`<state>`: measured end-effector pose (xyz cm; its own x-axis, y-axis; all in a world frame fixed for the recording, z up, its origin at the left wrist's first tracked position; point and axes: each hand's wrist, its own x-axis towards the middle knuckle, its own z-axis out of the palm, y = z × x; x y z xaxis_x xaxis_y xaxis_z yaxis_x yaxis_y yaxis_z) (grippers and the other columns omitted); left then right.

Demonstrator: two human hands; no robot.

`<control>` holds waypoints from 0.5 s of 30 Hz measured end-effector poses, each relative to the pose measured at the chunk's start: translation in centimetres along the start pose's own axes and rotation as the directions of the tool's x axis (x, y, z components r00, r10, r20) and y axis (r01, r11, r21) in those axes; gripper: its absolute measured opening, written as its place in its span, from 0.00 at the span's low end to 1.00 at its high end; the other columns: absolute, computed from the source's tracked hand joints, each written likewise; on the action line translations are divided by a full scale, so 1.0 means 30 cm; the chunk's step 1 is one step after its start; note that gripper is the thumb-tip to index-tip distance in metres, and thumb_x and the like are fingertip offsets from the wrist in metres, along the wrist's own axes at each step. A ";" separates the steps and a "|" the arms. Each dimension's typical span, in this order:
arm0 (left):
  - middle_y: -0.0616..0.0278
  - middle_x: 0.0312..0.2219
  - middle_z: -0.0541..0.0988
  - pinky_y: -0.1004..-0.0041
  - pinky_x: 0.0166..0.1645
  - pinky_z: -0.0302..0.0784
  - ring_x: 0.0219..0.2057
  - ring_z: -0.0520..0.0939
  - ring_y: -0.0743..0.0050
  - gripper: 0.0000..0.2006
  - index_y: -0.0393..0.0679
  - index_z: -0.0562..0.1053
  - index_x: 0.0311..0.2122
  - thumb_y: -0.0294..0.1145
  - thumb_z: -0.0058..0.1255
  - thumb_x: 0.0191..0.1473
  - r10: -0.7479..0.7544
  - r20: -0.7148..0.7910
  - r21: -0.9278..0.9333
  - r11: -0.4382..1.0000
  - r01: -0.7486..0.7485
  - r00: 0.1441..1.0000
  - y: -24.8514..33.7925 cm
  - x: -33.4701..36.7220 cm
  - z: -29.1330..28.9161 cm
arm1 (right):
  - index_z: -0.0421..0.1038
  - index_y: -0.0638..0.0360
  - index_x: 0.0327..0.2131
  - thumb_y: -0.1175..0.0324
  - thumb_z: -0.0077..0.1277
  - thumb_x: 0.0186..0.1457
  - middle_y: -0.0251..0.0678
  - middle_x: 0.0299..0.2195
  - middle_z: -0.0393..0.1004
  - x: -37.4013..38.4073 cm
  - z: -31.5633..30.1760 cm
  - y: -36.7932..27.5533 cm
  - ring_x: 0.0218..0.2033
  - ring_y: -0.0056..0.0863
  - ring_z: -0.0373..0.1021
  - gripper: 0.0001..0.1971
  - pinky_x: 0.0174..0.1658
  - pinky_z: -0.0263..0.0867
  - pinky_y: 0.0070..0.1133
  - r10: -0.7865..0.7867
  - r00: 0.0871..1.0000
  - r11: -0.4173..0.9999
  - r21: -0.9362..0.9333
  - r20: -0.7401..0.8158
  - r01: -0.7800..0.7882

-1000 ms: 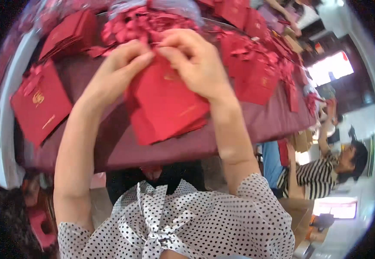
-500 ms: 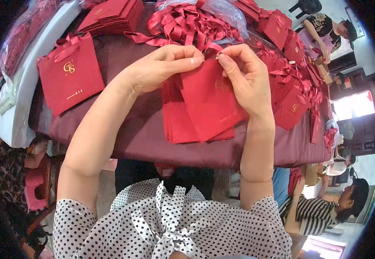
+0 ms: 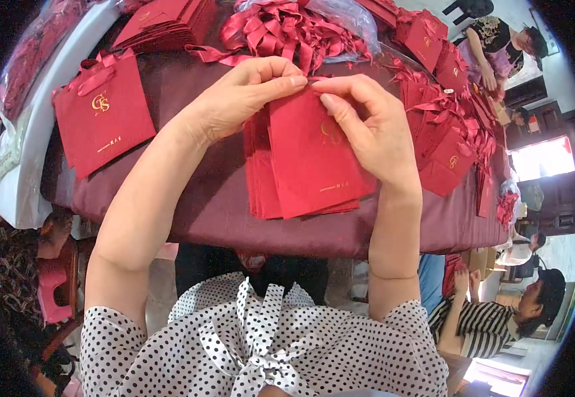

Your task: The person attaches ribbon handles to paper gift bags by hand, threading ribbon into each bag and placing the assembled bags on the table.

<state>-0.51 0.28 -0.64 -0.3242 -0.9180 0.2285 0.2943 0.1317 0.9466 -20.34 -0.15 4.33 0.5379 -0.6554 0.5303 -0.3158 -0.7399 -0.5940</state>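
Maroon-covered table (image 3: 201, 221), one red bag (image 3: 317, 162) gripped at its rim

Near the middle of the table's near edge, I hold the red bag in front of a stack of red bags (image 3: 259, 175). My left hand (image 3: 254, 92) grasps its rim between thumb and forefinger. My right hand (image 3: 367, 126) sets a thumb to the front and a forefinger at the rim; I cannot tell whether it pinches. I judge the left grip should be firm, the right fingertips light, both close to the rim so nothing creases.

Toward the far edge, red ribbons (image 3: 271, 33) lie heaped beside clear plastic (image 3: 350, 23). One ribboned bag (image 3: 105, 112) lies toward the left edge; others (image 3: 443, 162) crowd the right. Past the right edge sits a co-worker (image 3: 479, 324) in stripes, hands raised.
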 end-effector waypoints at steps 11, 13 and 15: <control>0.66 0.32 0.72 0.78 0.46 0.63 0.37 0.70 0.80 0.09 0.41 0.67 0.26 0.32 0.48 0.56 0.113 -0.007 0.097 0.989 -0.112 0.994 0.018 0.006 0.031 | 0.71 0.63 0.27 0.73 0.53 0.48 0.42 0.24 0.73 -0.007 0.026 -0.020 0.25 0.32 0.72 0.04 0.29 0.66 0.25 0.071 0.997 0.993 -0.093 0.005 -0.070; 0.65 0.32 0.72 0.75 0.46 0.63 0.37 0.70 0.77 0.09 0.40 0.66 0.26 0.33 0.48 0.55 0.212 0.032 0.362 0.908 -0.209 0.977 0.015 0.011 0.032 | 0.69 0.63 0.28 0.72 0.50 0.49 0.41 0.25 0.71 -0.025 0.027 -0.041 0.28 0.34 0.71 0.04 0.30 0.67 0.27 -0.012 1.000 0.954 -0.300 0.004 0.013; 0.62 0.33 0.71 0.69 0.50 0.62 0.41 0.69 0.69 0.09 0.38 0.67 0.27 0.33 0.49 0.52 0.332 0.124 0.623 0.707 -0.334 0.935 0.018 0.021 0.033 | 0.66 0.61 0.29 0.73 0.45 0.48 0.40 0.26 0.67 -0.052 0.055 -0.071 0.29 0.34 0.68 0.04 0.31 0.67 0.28 -0.104 0.993 0.798 -0.592 0.051 0.114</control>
<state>-1.47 0.13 0.23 -0.3166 -0.7681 0.5566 -0.2441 0.6330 0.7347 -19.22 2.71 3.76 0.6068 -0.5665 0.5576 -0.6535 -0.7549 -0.0559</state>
